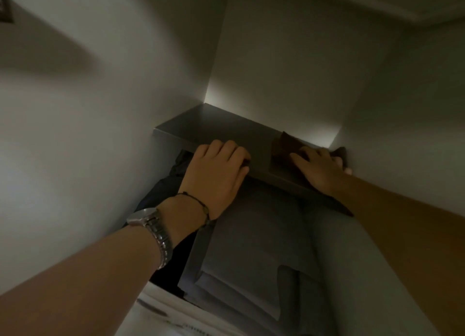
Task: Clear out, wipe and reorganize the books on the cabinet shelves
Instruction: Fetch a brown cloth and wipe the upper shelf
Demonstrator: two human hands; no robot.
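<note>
A grey cabinet shelf [221,126] runs between white side walls, dim and bare of books. My left hand [216,169] rests on the shelf's front edge, its fingers curled over the lip. My right hand [319,169] presses flat on a dark brown cloth [286,144] at the shelf's right end, near the right wall. Part of the cloth hangs down over the front edge under my forearm.
Below the shelf, lower grey shelves [251,235] show, with dark shapes at the left. The white left wall [100,109] and the right side panel [392,109] close the space in. Light glows along the back wall [276,83].
</note>
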